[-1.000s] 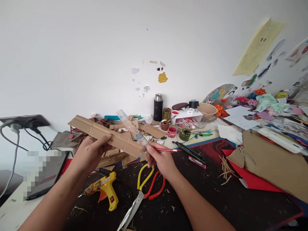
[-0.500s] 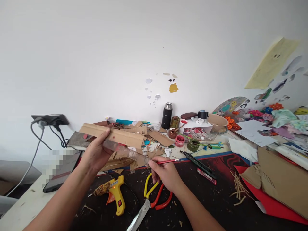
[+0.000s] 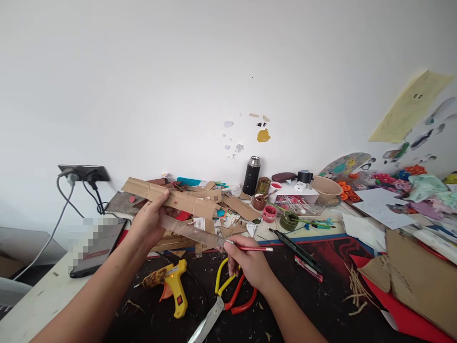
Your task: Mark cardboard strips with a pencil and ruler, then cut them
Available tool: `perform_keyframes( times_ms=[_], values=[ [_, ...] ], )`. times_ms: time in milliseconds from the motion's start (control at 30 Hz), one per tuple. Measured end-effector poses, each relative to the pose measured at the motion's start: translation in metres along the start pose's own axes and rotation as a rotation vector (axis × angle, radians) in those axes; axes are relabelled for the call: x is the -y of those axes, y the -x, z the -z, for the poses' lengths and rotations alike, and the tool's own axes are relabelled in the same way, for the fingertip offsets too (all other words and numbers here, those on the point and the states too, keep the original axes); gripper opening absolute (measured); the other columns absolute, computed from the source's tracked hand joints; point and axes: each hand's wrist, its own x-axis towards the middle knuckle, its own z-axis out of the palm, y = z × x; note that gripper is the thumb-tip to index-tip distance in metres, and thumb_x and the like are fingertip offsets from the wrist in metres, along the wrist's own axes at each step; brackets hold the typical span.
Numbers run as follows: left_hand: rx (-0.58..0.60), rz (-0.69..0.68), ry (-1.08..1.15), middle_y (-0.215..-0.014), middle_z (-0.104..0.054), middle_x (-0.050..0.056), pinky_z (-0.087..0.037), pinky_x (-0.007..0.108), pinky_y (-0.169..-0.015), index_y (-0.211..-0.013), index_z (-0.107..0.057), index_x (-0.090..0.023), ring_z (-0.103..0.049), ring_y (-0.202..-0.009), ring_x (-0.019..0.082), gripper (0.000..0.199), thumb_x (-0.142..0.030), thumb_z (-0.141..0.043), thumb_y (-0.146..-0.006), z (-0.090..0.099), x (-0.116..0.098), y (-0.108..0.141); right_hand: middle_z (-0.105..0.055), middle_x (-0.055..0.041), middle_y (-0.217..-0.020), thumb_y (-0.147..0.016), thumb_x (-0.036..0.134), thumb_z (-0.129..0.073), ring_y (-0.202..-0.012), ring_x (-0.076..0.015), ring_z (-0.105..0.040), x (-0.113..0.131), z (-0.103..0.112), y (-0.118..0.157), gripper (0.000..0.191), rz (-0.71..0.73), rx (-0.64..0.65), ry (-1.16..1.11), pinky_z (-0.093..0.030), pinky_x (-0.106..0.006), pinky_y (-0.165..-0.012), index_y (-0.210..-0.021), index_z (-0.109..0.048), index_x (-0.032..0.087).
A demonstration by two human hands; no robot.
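A long cardboard strip (image 3: 191,204) is raised above the table, pinched between the thumb and fingers of my left hand (image 3: 148,221). Below it slants a clear ruler (image 3: 193,233); its left end meets my left hand and its right end lies at the fingertips of my right hand (image 3: 250,262). That hand is closed around a red pencil (image 3: 255,248), whose pale end points right. Just under my right hand lie scissors (image 3: 213,314) with yellow and red handles. A yellow glue gun (image 3: 176,288) rests left of them, its small orange light lit.
Cardboard scraps (image 3: 239,209) heap along the wall. Behind stand a black flask (image 3: 252,176) and paint jars (image 3: 269,214). A dark utility knife (image 3: 294,247) lies right of my hand. Cardboard and red sheets (image 3: 421,276) cover the right side; a laptop-like device (image 3: 98,252) is at left.
The view has shifted slightly, so the background sits a little lower and further right. Both hands keep their holds; the ruler shows more clearly beneath the strip.
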Motion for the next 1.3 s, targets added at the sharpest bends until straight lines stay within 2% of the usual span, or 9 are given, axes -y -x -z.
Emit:
perform_keyframes(
  times_ms=[267, 367, 533, 700, 767, 833, 933, 1100, 1300],
  values=[
    [0.026, 0.030, 0.019, -0.096, -0.086, 0.008, -0.067, 0.025, -0.058, -0.110, -0.079, -0.015, -0.079, -0.069, 0.019, 0.025, -0.020, -0.086, -0.087, -0.003, -0.003, 0.004, -0.056, 0.0061, -0.052, -0.085, 0.082, -0.080, -0.043, -0.0128, -0.059, 0.001, 0.003, -0.004, 0.064, 0.015, -0.225, -0.106, -0.041, -0.021, -0.043, -0.082, -0.067, 0.020],
    [0.039, 0.057, 0.029, -0.097, -0.086, 0.008, -0.066, 0.024, -0.058, -0.111, -0.078, -0.016, -0.079, -0.068, 0.018, 0.025, -0.020, -0.087, -0.088, -0.005, -0.006, 0.007, -0.053, 0.0070, -0.051, -0.085, 0.080, -0.081, -0.042, -0.0124, -0.058, 0.000, 0.003, -0.005, 0.062, 0.020, -0.269, -0.129, -0.040, -0.021, -0.042, -0.079, -0.063, 0.020],
    [0.066, 0.111, 0.058, -0.099, -0.086, 0.008, -0.067, 0.023, -0.061, -0.112, -0.077, -0.021, -0.082, -0.075, 0.019, 0.023, -0.033, -0.086, -0.094, -0.012, -0.005, 0.015, -0.049, 0.0077, -0.050, -0.088, 0.077, -0.080, -0.041, -0.0118, -0.057, -0.001, 0.004, -0.006, 0.062, 0.049, -0.306, -0.121, -0.040, -0.021, -0.043, -0.072, -0.057, 0.022],
    [0.114, 0.193, 0.030, -0.111, -0.088, 0.011, -0.072, 0.032, -0.068, -0.118, -0.077, -0.023, -0.086, -0.090, 0.026, 0.027, -0.044, -0.079, -0.101, -0.019, -0.002, 0.024, -0.045, 0.0095, -0.048, -0.088, 0.076, -0.080, -0.040, -0.0121, -0.055, -0.001, 0.004, -0.007, 0.058, 0.041, -0.321, -0.092, -0.040, -0.021, -0.043, -0.078, -0.062, 0.022],
    [0.132, 0.203, 0.018, -0.110, -0.088, 0.011, -0.073, 0.032, -0.071, -0.113, -0.078, -0.022, -0.086, -0.091, 0.025, 0.021, -0.037, -0.083, -0.098, -0.019, -0.001, 0.027, -0.045, 0.0099, -0.047, -0.087, 0.076, -0.080, -0.039, -0.0125, -0.055, -0.001, 0.004, -0.007, 0.057, 0.035, -0.327, -0.084, -0.038, -0.021, -0.042, -0.080, -0.064, 0.022],
    [0.157, 0.205, 0.004, -0.108, -0.088, 0.011, -0.073, 0.030, -0.073, -0.105, -0.080, -0.018, -0.085, -0.089, 0.024, 0.018, -0.021, -0.089, -0.090, -0.018, 0.000, 0.028, -0.044, 0.0099, -0.046, -0.087, 0.075, -0.080, -0.039, -0.0127, -0.055, 0.000, 0.004, -0.007, 0.056, 0.031, -0.335, -0.075, -0.038, -0.021, -0.042, -0.080, -0.064, 0.022],
    [0.189, 0.195, -0.020, -0.102, -0.087, 0.014, -0.072, 0.028, -0.074, -0.097, -0.081, -0.012, -0.084, -0.084, 0.023, 0.024, -0.004, -0.091, -0.077, -0.017, 0.004, 0.028, -0.045, 0.0093, -0.046, -0.087, 0.074, -0.079, -0.039, -0.0129, -0.055, 0.000, 0.004, -0.007, 0.055, 0.026, -0.341, -0.062, -0.038, -0.021, -0.042, -0.079, -0.063, 0.022],
    [0.180, 0.133, -0.048, -0.094, -0.087, 0.013, -0.069, 0.024, -0.065, -0.091, -0.082, -0.012, -0.081, -0.075, 0.021, 0.024, -0.002, -0.092, -0.072, -0.016, 0.011, 0.025, -0.047, 0.0084, -0.047, -0.087, 0.078, -0.078, -0.040, -0.0125, -0.056, 0.001, 0.002, -0.005, 0.059, 0.032, -0.309, -0.059, -0.038, -0.021, -0.042, -0.079, -0.063, 0.021],
    [0.190, 0.072, -0.064, -0.086, -0.085, 0.009, -0.065, 0.022, -0.058, -0.084, -0.081, -0.014, -0.078, -0.070, 0.019, 0.023, -0.006, -0.093, -0.067, -0.014, 0.004, 0.023, -0.059, 0.0039, -0.055, -0.084, 0.089, -0.077, -0.043, -0.0134, -0.061, 0.004, 0.000, -0.003, 0.070, 0.057, -0.174, -0.114, -0.039, -0.020, -0.041, -0.082, -0.066, 0.020]
  ],
)
